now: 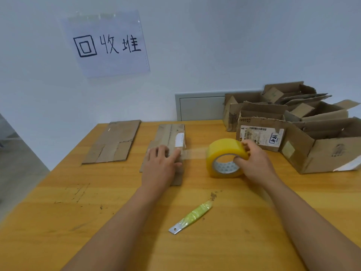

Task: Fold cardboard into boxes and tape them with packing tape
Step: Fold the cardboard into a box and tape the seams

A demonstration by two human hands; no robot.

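A flattened cardboard piece [170, 133] with a white label lies mid-table. My left hand [162, 163] rests flat on it, its straight fingers pressing down the end of a clear tape strip [192, 152]. That strip runs right to a yellow packing tape roll [224, 151], standing on edge. My right hand [254, 159] grips the roll, thumb inside the core and fingers over the top.
Another flat cardboard sheet [115, 142] lies at the far left. Several open cardboard boxes [316, 145] crowd the right back corner. A blade with a tape-wrapped yellow handle [190, 218] lies near me on the wooden table [97, 212]. A paper sign [107, 44] hangs on the wall.
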